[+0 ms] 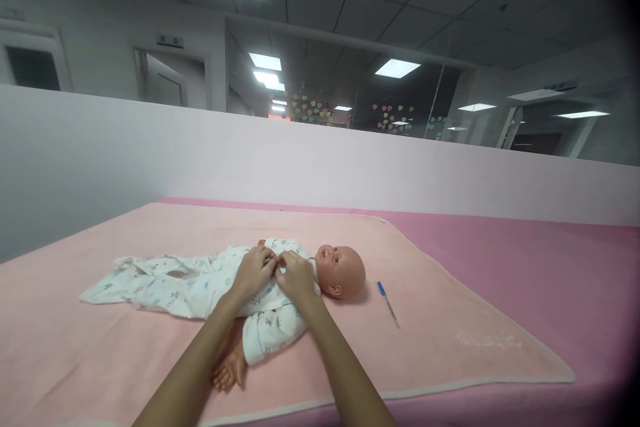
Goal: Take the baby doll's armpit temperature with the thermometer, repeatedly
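A baby doll (345,271) lies on its back with its head to the right, dressed in a white patterned romper (200,283). Both of my hands meet at the front of the romper, on the doll's chest. My left hand (255,271) pinches the cloth with bent fingers. Right beside it, my right hand (297,275) is also closed on the cloth, close to the doll's neck. Whatever small part sits between the fingertips is hidden. One doll hand (231,368) sticks out of the near sleeve. Skin shows through a gap at the romper's leg.
A thermometer-like stick with a blue cap (389,305) lies right of the doll's head. Beneath everything is a peach blanket (450,340) with a pale edge, spread over a pink surface (550,273). A low white partition (320,163) runs along the back.
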{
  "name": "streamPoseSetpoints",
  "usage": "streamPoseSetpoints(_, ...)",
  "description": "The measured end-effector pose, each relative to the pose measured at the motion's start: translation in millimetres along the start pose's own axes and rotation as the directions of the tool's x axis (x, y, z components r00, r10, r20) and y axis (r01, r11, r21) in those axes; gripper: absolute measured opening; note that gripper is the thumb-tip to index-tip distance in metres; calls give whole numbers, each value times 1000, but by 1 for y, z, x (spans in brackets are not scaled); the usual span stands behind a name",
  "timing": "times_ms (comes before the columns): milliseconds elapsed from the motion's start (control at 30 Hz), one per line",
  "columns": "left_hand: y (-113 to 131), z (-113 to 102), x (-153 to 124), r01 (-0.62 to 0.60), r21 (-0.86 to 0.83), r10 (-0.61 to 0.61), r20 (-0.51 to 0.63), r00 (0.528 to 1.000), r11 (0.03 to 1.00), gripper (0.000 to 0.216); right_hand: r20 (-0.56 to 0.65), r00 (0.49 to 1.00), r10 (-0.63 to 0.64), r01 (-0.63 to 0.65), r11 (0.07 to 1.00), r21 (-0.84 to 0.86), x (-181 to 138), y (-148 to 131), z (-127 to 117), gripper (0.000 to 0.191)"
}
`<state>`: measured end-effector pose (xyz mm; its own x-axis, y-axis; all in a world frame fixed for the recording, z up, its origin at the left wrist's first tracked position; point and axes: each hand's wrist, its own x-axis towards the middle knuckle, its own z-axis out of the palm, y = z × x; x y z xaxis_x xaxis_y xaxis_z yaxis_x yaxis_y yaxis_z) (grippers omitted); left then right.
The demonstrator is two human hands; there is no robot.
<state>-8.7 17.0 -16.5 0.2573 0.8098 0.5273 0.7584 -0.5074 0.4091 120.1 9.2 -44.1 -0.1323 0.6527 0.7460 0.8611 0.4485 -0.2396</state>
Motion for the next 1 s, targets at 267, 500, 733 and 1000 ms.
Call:
streamPoseSetpoints(267,-1,1,2,-4,19,3,35,999,1000,26,-84,996,-8,10,1000,29,-9,2,4,6)
streamPoseSetpoints(500,-3,1,4,53,37,-56,66,996,998,28,-97,995,4,-1,999,34,-11,1,3,7)
streamPoseSetpoints(733,0,7,0,54,65,-56,36,998,996,29,-85,996,20,-10,994,109,-11,1,1,10)
streamPoseSetpoints(1000,2,7,-1,82,2,-82,38,996,997,29,-53,997,60,-48,977,208,-12,2,-5,11)
